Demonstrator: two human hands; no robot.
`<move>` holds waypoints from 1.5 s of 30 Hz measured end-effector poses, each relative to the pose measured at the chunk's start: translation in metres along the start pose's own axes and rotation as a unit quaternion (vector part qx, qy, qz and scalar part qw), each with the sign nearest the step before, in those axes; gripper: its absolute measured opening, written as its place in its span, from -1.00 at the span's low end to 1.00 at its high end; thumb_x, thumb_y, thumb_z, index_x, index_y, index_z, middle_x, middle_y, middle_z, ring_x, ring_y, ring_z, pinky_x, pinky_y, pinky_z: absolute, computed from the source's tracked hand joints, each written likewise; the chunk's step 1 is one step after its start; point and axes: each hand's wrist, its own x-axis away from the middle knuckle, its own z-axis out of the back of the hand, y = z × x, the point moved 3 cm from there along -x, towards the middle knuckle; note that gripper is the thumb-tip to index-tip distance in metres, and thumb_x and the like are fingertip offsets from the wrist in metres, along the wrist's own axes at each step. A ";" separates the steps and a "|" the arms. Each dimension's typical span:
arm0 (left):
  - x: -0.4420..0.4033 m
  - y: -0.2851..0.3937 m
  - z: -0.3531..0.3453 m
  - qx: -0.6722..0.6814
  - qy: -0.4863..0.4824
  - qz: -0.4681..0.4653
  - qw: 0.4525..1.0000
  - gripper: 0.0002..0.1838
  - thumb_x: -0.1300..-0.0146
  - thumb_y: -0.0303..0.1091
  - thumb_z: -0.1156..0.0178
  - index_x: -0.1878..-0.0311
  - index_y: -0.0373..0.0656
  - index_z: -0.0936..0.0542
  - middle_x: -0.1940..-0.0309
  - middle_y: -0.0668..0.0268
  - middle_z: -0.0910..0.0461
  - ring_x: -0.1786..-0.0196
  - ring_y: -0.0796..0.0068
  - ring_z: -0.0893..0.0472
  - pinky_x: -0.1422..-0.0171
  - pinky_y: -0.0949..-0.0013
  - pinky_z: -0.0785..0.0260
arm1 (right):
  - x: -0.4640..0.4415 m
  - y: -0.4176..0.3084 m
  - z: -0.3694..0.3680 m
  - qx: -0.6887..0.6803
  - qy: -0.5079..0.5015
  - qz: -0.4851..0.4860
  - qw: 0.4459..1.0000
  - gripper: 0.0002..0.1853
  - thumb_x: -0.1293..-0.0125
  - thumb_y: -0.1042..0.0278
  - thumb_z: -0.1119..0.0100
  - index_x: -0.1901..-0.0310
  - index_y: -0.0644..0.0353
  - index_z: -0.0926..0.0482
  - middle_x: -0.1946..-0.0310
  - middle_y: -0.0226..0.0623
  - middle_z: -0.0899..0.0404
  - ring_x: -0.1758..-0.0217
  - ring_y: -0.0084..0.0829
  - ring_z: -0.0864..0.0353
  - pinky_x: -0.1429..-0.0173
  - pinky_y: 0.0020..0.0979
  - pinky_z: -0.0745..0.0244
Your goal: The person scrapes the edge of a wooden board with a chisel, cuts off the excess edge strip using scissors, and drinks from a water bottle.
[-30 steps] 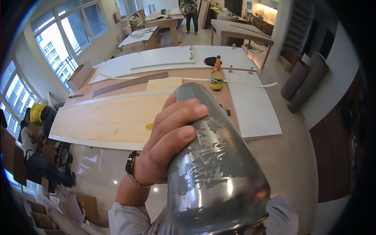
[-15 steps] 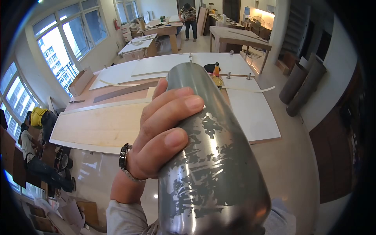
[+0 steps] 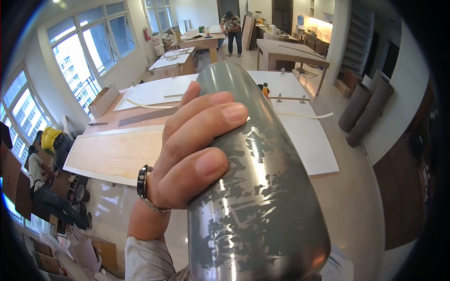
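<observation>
My left hand, with a wristwatch on the wrist, wraps round a large metal flask. Its grey-green coating is worn off in patches, and shiny metal shows through. The flask is tilted very close to my face, with its narrower-looking end pointing away from me. Fingers press on its left side; its opening is not visible. My right hand is out of sight; only a bit of grey cloth shows at lower right.
Ahead stands a worktable with white panels, a pale wood panel, hinges and an orange-capped bottle. One person stands at the back; two others work at left. Dark rolls lean against the right wall.
The flask's far end has risen a little in view, and the flask covers more of the table. The room has shifted slightly down and right. My left hand keeps its grip.
</observation>
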 end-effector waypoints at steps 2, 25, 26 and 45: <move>-0.001 0.000 0.002 -0.001 -0.003 -0.004 1.000 -0.31 -0.17 -0.42 -0.38 -0.33 0.10 -0.27 -0.26 -0.05 -0.49 -0.30 -0.03 -0.51 -0.52 -0.14 -0.20 | 0.003 -0.006 0.002 -0.005 -0.015 -0.014 1.000 -0.61 0.01 -0.06 -0.46 0.59 0.09 -0.60 0.61 -0.44 -0.61 0.54 -0.50 -0.54 0.35 -0.34 -0.47; -0.020 0.003 0.016 -0.031 -0.014 -0.033 0.999 -0.31 -0.18 -0.42 -0.37 -0.33 0.10 -0.27 -0.24 -0.04 -0.51 -0.28 -0.01 -0.53 -0.51 -0.13 -0.22 | -0.014 -0.002 -0.023 0.023 -0.053 0.013 0.998 -0.59 0.00 -0.09 -0.43 0.63 0.10 -0.59 0.65 -0.45 -0.59 0.57 -0.51 -0.53 0.38 -0.34 -0.47; -0.020 0.004 0.017 -0.033 -0.015 -0.033 0.999 -0.31 -0.18 -0.42 -0.37 -0.33 0.10 -0.27 -0.24 -0.04 -0.51 -0.28 -0.01 -0.53 -0.51 -0.13 -0.22 | -0.014 -0.001 -0.023 0.007 -0.053 0.017 0.998 -0.59 0.00 -0.08 -0.43 0.64 0.10 -0.58 0.65 -0.46 -0.59 0.57 -0.51 -0.53 0.38 -0.34 -0.47; -0.025 0.016 0.022 -0.047 -0.017 -0.034 0.998 -0.26 -0.12 -0.44 -0.42 -0.33 0.08 -0.27 -0.24 -0.03 -0.50 -0.28 -0.03 -0.53 -0.49 -0.13 -0.26 | -0.014 -0.008 -0.019 -0.007 -0.025 0.019 0.999 -0.63 0.07 -0.04 -0.49 0.57 0.11 -0.62 0.59 -0.42 -0.64 0.51 -0.50 -0.58 0.32 -0.34 -0.51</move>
